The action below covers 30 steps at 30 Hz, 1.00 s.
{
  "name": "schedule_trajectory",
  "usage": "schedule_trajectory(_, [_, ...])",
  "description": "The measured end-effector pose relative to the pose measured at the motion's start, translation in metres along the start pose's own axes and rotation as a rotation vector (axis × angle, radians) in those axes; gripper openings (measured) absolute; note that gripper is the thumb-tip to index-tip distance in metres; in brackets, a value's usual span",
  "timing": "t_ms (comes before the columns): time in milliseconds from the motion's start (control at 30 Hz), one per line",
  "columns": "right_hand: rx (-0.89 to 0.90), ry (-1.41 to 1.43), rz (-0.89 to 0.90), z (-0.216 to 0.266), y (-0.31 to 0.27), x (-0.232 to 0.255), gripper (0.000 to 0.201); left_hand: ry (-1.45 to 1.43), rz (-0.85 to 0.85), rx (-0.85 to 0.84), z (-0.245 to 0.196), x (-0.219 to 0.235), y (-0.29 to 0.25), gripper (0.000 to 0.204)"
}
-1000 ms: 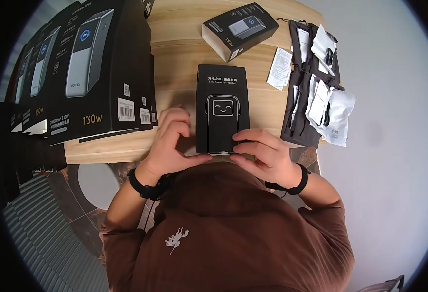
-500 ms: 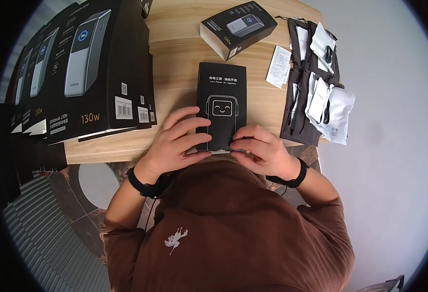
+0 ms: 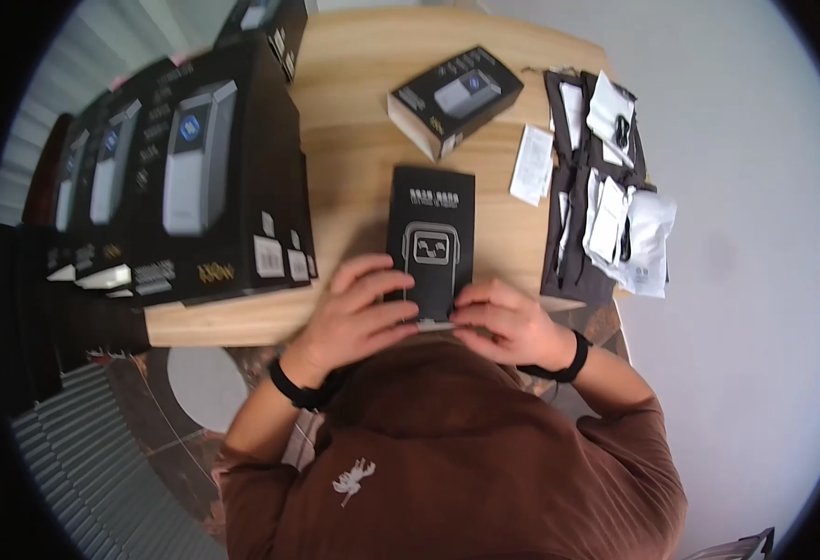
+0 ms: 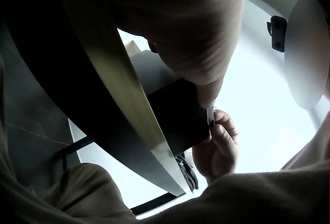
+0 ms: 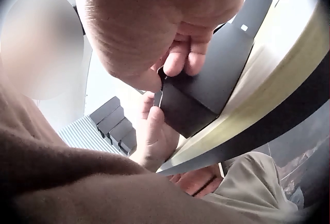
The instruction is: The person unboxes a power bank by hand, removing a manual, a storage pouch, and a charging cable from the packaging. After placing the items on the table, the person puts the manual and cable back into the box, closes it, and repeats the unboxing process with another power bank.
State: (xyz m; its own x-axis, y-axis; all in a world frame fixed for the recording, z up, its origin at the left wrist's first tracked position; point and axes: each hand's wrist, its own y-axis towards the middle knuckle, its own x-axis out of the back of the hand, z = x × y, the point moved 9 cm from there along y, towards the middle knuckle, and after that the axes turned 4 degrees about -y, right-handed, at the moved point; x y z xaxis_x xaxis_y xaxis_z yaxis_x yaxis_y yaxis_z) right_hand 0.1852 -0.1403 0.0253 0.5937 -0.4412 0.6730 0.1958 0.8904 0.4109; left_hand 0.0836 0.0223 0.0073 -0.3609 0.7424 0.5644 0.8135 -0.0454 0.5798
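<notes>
A black carton [image 3: 438,201] with a white line-drawn smiling device lies near the front table edge, printed face up. My left hand [image 3: 359,313] grips its near left part, fingers spread over the printed face. At the near right corner, my right hand [image 3: 508,322] pinches the carton's edge between thumb and curled fingers. In the right wrist view, the left thumb [image 5: 153,118] presses the carton's end close to a thin raised edge. The left wrist view shows the right hand [image 4: 216,149] at a pale strip on the dark carton's end.
Large black power bank boxes [image 3: 279,177] stand in a row at left. Another power bank box [image 3: 461,98] lies behind the carton. A white leaflet [image 3: 531,168] is right of it, beside dark pouches [image 3: 569,233] carrying white packets [image 3: 651,247] and coiled black cables.
My left hand has come from beside the carton onto its left edge. The right hand stays at the near right corner. The head view has shifted, so everything sits lower in it.
</notes>
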Motion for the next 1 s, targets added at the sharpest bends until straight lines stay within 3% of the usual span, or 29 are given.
schedule_trajectory(267, [0.074,-0.144,-0.030,0.011,0.003,0.001,0.026,-0.091,-0.005,-0.036,-0.006,-0.003,0.008,0.026])
schedule_trajectory(633, [0.107,-0.117,-0.050,0.017,0.003,-0.002,0.027,-0.205,0.054,-0.045,-0.002,-0.012,0.007,0.027])
schedule_trajectory(1000, [0.149,-0.150,-0.064,0.016,-0.006,-0.011,0.035,-0.186,0.004,-0.110,-0.007,-0.005,0.006,0.019])
